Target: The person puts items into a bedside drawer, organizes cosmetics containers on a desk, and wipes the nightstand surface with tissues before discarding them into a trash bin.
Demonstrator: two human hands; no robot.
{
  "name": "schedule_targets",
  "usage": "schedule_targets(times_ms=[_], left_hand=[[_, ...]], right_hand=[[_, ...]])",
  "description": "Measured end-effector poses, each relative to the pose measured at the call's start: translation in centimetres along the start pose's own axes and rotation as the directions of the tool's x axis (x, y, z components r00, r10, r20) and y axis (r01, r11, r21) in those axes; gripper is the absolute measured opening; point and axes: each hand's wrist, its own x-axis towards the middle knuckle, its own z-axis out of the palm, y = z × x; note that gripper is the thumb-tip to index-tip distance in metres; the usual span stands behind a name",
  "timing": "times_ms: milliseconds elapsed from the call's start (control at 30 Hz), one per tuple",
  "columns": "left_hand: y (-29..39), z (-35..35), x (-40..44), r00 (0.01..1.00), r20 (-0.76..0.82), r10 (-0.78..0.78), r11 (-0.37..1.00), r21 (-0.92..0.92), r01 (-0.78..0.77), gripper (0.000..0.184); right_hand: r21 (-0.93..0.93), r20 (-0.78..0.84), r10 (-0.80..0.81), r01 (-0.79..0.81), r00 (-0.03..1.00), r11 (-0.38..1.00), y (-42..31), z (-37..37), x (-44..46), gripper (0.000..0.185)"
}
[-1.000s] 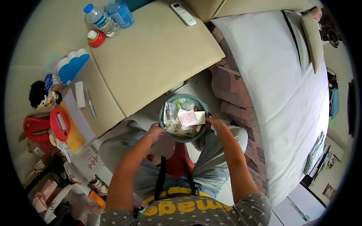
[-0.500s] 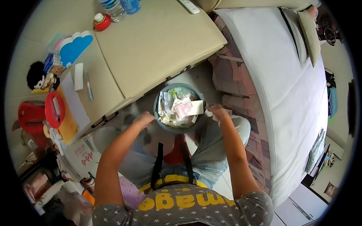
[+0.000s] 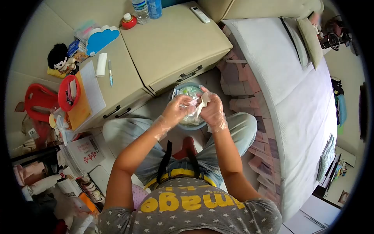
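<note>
Both of my hands wear clear plastic gloves and meet above a round blue-grey bin (image 3: 202,125) on the floor between my legs. My right hand (image 3: 213,111) is closed around a crumpled white piece of paper or tissue (image 3: 203,102). Close beside it, my left hand (image 3: 177,110) has its fingers pinched together at whitish, thin material; what exactly it grips is unclear. Inside the bin lie clear and white wrappers (image 3: 189,90), partly covered by my hands.
A beige cabinet (image 3: 171,46) with dark handles stands ahead, with a red basket (image 3: 69,93) and a pen (image 3: 110,74) on its left part. The bed (image 3: 269,58) is on my right. Boxes and clutter (image 3: 66,187) fill the lower left.
My hands have come from either side of the bin to meet above it. The white box seen on top of the bin's contents is no longer visible. The view has shifted slightly.
</note>
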Motion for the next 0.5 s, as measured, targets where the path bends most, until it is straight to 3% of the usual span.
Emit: schedule_targets(times_ms=[33,100,133,167,233,267,300,367,433,500], left_hand=[[1.0,0.1,-0.4,1.0,0.001,0.01,1.0,0.004,-0.01,0.037],[3.0,0.1,-1.5,0.959,0.027,0.282,0.884,0.38,-0.27,0.042],[3.7,0.2,-1.9,0.947,-0.024,0.322,0.876,0.386,-0.288,0.038],[3.9,-0.2,-2.4,0.944,-0.036,0.327,0.875,0.388,-0.289,0.038],[4.0,-1.5,-2.8,0.95,-0.229,0.212,0.957,0.244,-0.155,0.027],[4.0,-2.9,-2.9,0.949,-0.296,0.111,0.977,0.207,-0.05,0.022],[3.0,-4.1,-2.7,0.939,-0.334,0.077,0.997,0.026,-0.073,0.022],[3.0,-6.9,-2.5,0.955,-0.287,-0.068,0.987,-0.16,0.022,0.023],[3.7,-8.6,-2.1,0.962,-0.266,-0.055,0.996,-0.08,0.035,0.025],[4.1,-9.3,-1.5,0.973,-0.218,-0.075,0.997,-0.003,0.077,0.027]], right_hand=[[-0.003,0.009,-0.005,0.005,1.0,1.0,0.3,1.0,-0.6,0.037],[-0.016,0.151,-0.044,0.047,0.988,0.999,1.3,2.9,-1.5,0.041],[-0.276,0.118,-0.165,0.192,0.979,0.942,2.4,2.6,-0.7,0.048],[-0.284,0.126,-0.157,0.187,0.98,0.94,3.0,3.3,-0.5,0.048],[-0.178,0.14,-0.039,0.064,0.989,0.982,3.7,5.6,0.4,0.051],[-0.237,0.168,-0.035,0.075,0.985,0.969,4.3,7.8,0.0,0.052],[-0.248,0.18,-0.024,0.069,0.983,0.966,4.8,8.7,0.2,0.052],[-0.522,0.196,-0.064,0.16,0.978,0.838,5.3,9.9,0.9,0.05],[-0.571,0.176,-0.064,0.154,0.982,0.806,5.7,9.7,1.1,0.044],[-0.724,0.142,-0.066,0.149,0.988,0.673,5.5,8.0,1.3,0.035]])
